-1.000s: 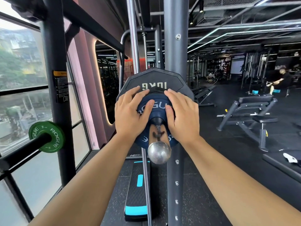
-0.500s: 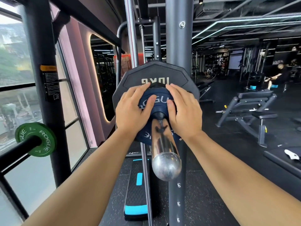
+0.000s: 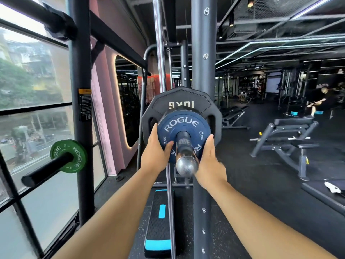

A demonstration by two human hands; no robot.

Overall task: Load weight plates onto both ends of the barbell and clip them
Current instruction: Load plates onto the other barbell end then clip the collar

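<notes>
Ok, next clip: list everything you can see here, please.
blue ROGUE plate: one, blue, outermost on barbell sleeve
10 kg plate: one, black, behind it on the sleeve
barbell sleeve: one, chrome, centre
green ROGUE plate: one, green, storage peg at left
rack upright: one, dark grey, centre
step platform: one, black and blue, below the sleeve
bench: one, black, right
left hand: one, holds blue plate's lower left edge
right hand: one, holds its lower right edge
</notes>
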